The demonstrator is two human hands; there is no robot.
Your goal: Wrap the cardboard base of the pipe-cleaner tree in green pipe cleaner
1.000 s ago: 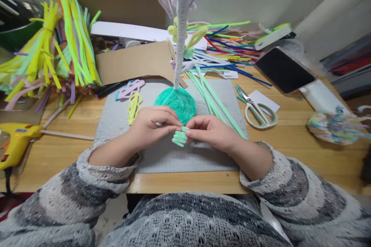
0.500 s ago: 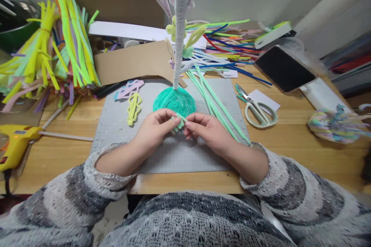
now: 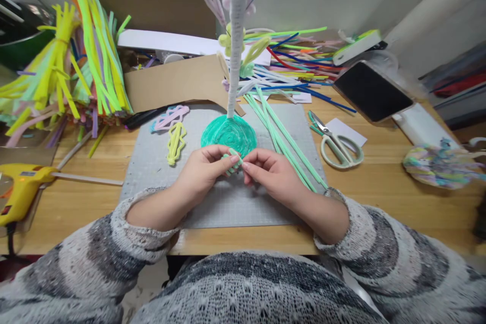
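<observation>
Between my hands is a small bent mint-green pipe cleaner (image 3: 232, 154), partly hidden by the fingers. My left hand (image 3: 207, 169) pinches it between thumb and forefinger. From the other side, my right hand (image 3: 271, 172) grips its end with thumb and forefinger. Just beyond the fingers lies a round teal coiled base (image 3: 229, 132). A white wrapped stem (image 3: 236, 45) rises from it, bearing pastel pipe-cleaner loops and flowers. Several straight mint-green pipe cleaners (image 3: 286, 139) lie to the right on the grey cutting mat (image 3: 243, 207). A yellow zigzag piece (image 3: 175, 144) and a lilac one (image 3: 170, 117) lie at the left.
Scissors (image 3: 339, 144) lie right of the mat, near a dark-screened phone (image 3: 374, 90). A yellow glue gun (image 3: 25, 190) sits at the left, below bundled pipe cleaners (image 3: 100, 55). Cardboard (image 3: 170, 81) and loose coloured pipe cleaners (image 3: 304, 63) are at the back.
The pipe cleaner's end between my fingertips has shifted and now bends more steeply upward at the left. Both hands stay in nearly the same place, still pinching it.
</observation>
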